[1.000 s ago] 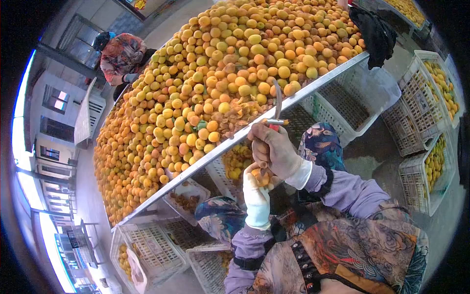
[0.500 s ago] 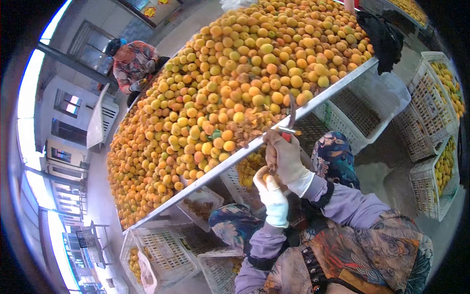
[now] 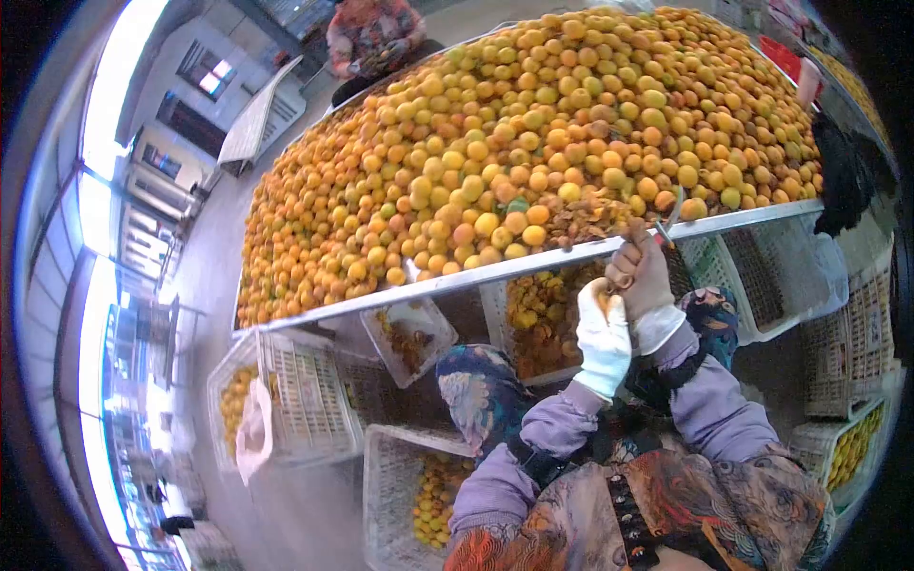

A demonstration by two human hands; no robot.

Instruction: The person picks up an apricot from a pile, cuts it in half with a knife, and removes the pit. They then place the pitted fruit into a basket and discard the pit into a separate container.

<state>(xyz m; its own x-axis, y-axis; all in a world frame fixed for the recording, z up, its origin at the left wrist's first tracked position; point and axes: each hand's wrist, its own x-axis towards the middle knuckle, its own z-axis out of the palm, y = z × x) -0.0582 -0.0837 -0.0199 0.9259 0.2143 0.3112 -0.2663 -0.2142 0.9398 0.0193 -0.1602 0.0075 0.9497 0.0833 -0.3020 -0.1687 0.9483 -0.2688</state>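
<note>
The left hand [image 3: 604, 335] wears a white knitted cloth glove, matt and a little rough. The right hand [image 3: 643, 278] wears a thin beige glove, smooth and also matt, and it holds a small curved metal blade [image 3: 671, 215] with a dull grey shine. The long grey metal rim of the table [image 3: 419, 288] looks smooth and slightly glossy. The round orange and yellow apricots [image 3: 533, 124] have soft, matt skin. Below the rim, the white plastic lattice crates [image 3: 305, 400] look hard and dusty. The purple cloth sleeves [image 3: 709, 409] are matt.
</note>
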